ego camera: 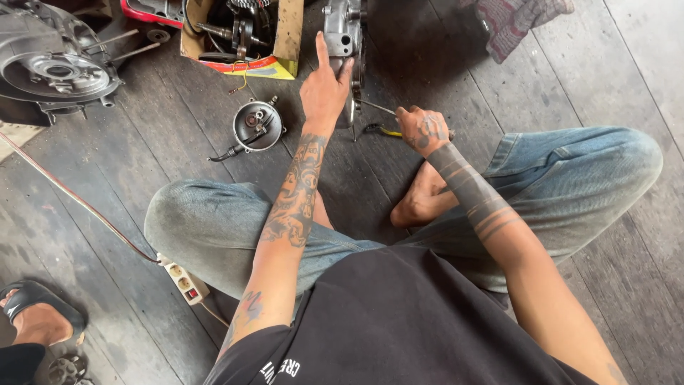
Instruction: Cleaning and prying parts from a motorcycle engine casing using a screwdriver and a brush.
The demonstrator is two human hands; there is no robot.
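Observation:
I sit cross-legged on a dark wooden floor. My left hand point(325, 84) rests flat against a grey metal engine casing point(340, 28) that stands upright in front of me, index finger pointing up. My right hand point(423, 130) is closed around a thin metal tool with a yellow handle point(389, 132), its shaft point(374, 107) angled toward the foot of the casing. A round grey engine part with a short cable point(256, 127) lies on the floor left of my left hand.
A large grey engine block point(53, 68) sits at far left. A cardboard box with metal parts point(242, 32) stands at the top. A cloth point(516, 21) lies top right. A white power strip point(184, 279) and cable lie by my left knee. Another person's sandalled foot point(35, 314) is at bottom left.

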